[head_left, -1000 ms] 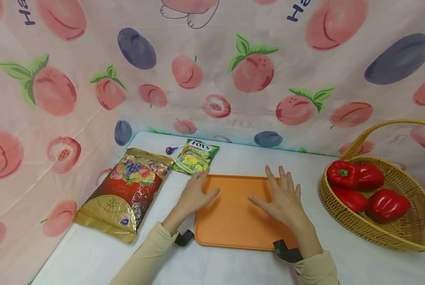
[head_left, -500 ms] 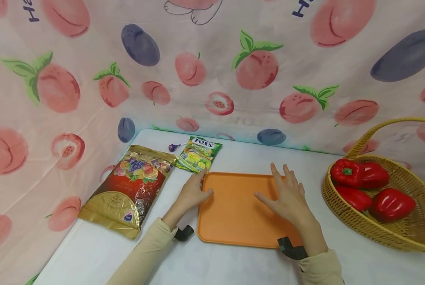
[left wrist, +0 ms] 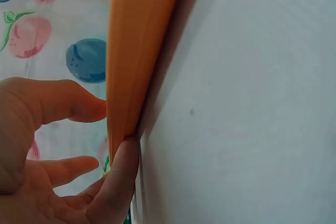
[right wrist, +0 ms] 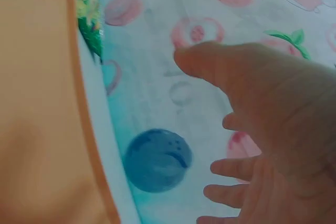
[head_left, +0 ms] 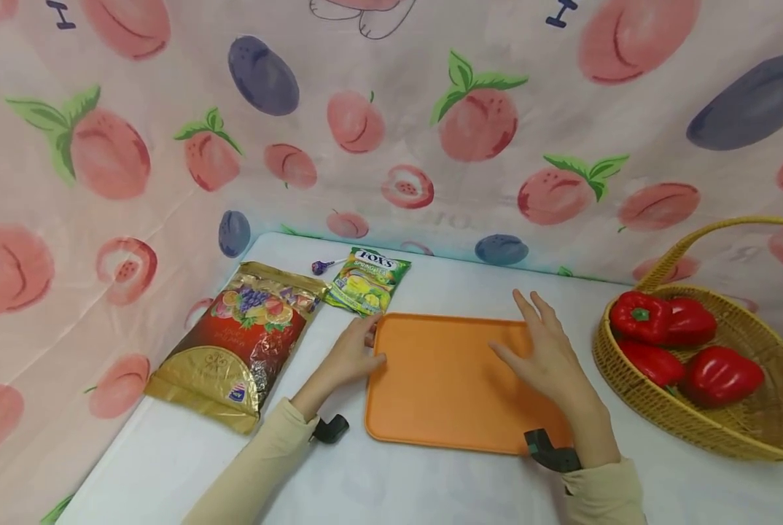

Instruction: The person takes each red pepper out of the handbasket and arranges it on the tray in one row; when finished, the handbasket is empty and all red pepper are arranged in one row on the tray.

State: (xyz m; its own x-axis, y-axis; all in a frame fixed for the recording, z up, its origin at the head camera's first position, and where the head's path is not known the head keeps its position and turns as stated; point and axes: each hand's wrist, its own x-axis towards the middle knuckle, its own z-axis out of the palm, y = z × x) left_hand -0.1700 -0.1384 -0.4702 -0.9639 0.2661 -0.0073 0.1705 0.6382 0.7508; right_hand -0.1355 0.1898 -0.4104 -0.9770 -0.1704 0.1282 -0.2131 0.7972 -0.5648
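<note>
An orange rectangular tray (head_left: 447,379) lies on the white table between the two hands. My left hand (head_left: 347,357) is at the tray's left rim, near its far corner. In the left wrist view the thumb (left wrist: 86,106) reaches the rim's inner side and a finger (left wrist: 123,171) lies along the outer wall, so the hand holds the edge between them. My right hand (head_left: 552,357) hovers over the tray's right part, fingers spread and thumb pointing left, with nothing in it. The tray's right rim is partly hidden beneath that hand and forearm.
A large red-and-gold candy bag (head_left: 234,335) lies at left. Behind the tray are a green Fox's candy packet (head_left: 368,281) and a purple lollipop (head_left: 321,267). At right stands a handled wicker basket (head_left: 667,419) with several red bell peppers (head_left: 722,375). A fruit-print cloth (head_left: 424,160) hangs behind.
My left hand has lowered from over the tray's left part to its left rim. The right hand has shifted right and stays spread. The whole view has drifted slightly.
</note>
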